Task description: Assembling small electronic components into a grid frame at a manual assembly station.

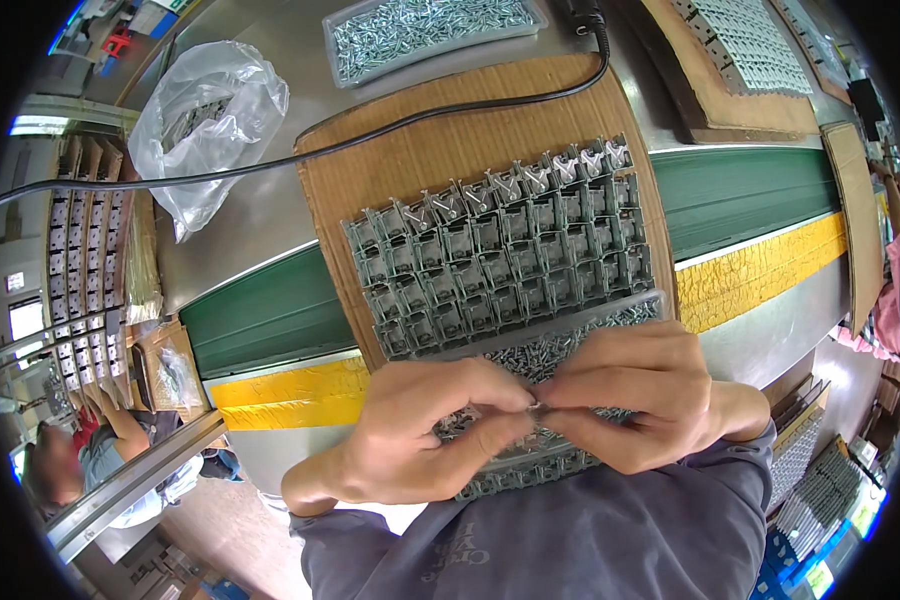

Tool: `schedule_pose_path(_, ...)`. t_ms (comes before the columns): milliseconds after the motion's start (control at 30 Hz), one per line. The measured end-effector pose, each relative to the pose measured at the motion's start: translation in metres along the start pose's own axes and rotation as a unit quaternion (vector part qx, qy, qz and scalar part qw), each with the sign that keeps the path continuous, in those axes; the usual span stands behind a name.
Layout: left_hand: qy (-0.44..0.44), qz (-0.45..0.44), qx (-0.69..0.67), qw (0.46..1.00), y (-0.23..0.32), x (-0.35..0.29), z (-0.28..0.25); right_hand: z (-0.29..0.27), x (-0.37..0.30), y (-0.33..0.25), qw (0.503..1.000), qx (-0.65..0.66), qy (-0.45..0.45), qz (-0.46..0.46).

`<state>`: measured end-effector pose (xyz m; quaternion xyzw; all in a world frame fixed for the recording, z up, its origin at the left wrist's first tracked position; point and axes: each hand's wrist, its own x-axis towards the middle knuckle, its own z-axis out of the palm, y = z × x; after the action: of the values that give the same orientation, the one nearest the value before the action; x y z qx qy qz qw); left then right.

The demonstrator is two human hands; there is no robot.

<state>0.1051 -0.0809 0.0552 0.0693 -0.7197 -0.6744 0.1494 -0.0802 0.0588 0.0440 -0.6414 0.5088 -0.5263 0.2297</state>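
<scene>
My left hand and my right hand meet fingertip to fingertip, both closed in a pinch. A tiny shiny bit shows between the fingertips, too small to name. Directly below them lies a clear plastic tray full of small metal parts, partly hidden by my hands. Just beyond the tray, several rows of grey metal brackets stand packed on a cardboard sheet. Some in the farthest row have bright silvery pieces in them. More small metal pieces sit close to my body.
A black cable crosses the cardboard. Farther off stand a plastic box of screws and a clear plastic bag. A green belt and yellow tape run across the metal table. Another person works at left.
</scene>
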Motion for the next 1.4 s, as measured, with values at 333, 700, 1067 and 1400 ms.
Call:
schedule_pose_path(333,0.023,0.051,0.130,0.990,0.000,0.001,0.001,0.006,0.002,0.002,0.999,0.009,0.035,-0.019)
schedule_pose_path(700,0.097,0.007,0.345,0.934,-0.046,0.035,-0.095,0.005,0.004,-0.001,1.000,0.003,0.007,0.028)
schedule_pose_path(1067,0.174,-0.048,0.353,0.918,-0.049,0.036,-0.082,-0.003,0.006,-0.004,0.998,-0.023,-0.044,0.038)
schedule_pose_path(1400,0.057,0.082,0.483,0.870,0.003,0.001,-0.022,-0.010,-0.008,0.000,0.958,-0.197,-0.209,0.016)
